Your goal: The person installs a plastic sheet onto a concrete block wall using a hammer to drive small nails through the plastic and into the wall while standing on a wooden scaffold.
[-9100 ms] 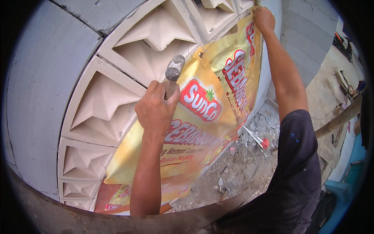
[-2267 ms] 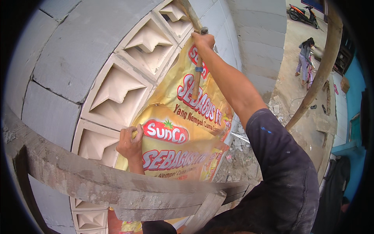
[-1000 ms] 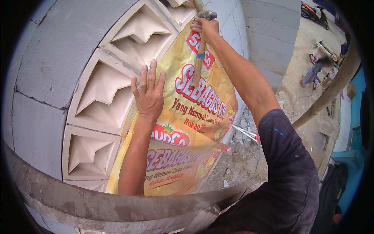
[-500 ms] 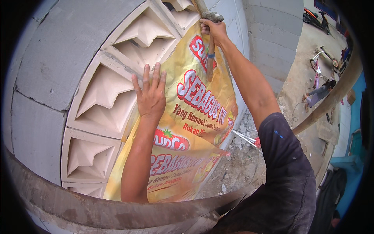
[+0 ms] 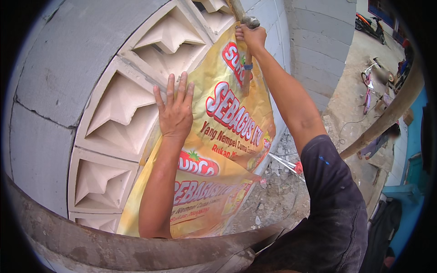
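Note:
A yellow printed plastic banner [image 5: 227, 159] with red and white lettering hangs over the wall of cream vent blocks [image 5: 109, 123]. My left hand [image 5: 176, 111] lies flat against the banner's left side, fingers spread, fingertips near the edge of a vent block. At the banner's top corner, my right hand [image 5: 251, 37] is closed around a hammer [image 5: 246, 82] close to its head. The grey head sticks out above my fist, and the wooden handle with a blue band hangs down over the banner. Whether those fingers also pinch the banner's corner or a nail is hidden.
A curved wooden beam [image 5: 136, 250] crosses low in front of me. To the right a slanting pole [image 5: 387, 118] rises. Rubble [image 5: 273, 200] lies below the banner. Beyond are a pink bicycle [image 5: 368, 86], a motorcycle [image 5: 371, 25] and a partly hidden person [image 5: 375, 144].
My hands hold nearly the same places on the banner and hammer. The view has shifted slightly. The person in the background has moved toward me, behind the slanting pole.

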The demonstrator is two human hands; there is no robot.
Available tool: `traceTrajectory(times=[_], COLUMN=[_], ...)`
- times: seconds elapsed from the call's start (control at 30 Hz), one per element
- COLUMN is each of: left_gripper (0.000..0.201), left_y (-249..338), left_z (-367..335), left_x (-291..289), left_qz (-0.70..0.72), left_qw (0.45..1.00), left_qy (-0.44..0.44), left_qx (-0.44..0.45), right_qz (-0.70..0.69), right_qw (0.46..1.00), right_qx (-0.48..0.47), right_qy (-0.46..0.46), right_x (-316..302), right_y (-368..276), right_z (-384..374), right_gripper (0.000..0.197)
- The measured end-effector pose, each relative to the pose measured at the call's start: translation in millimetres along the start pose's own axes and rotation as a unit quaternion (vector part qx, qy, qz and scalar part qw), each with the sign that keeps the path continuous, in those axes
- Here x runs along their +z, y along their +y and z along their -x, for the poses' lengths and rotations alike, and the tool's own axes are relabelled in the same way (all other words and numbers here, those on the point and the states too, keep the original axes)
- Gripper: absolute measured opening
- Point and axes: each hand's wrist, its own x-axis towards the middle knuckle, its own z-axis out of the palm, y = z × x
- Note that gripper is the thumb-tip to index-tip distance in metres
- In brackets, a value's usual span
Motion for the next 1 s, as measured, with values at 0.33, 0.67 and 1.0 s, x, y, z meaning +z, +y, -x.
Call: traceTrajectory(times=[0.33, 0.67, 1.0], left_gripper=[0.044, 0.043, 0.042], left_y=[-1.5, -0.7, 2.2], left_z=[-2.0, -1.3, -1.3], left_x=[-0.2, 1.2, 2.3], left_qz=[0.016, 0.031, 0.032], left_qw=[1.0, 0.999, 0.999], left_qy=[0.006, 0.01, 0.003], left_qx=[-0.001, -0.004, -0.01], right_qz=[0.191, 0.114, 0.238], right_qw=[0.977, 0.985, 0.959], right_qx=[-0.011, -0.067, -0.046], right_qy=[0.094, 0.115, 0.149], right_x=[10.3, 16.6, 25.6], right_y=[-19.1, 5.0, 0.7], right_z=[1.4, -5.1, -8.2], right_gripper=[0.017, 0.015, 0.025])
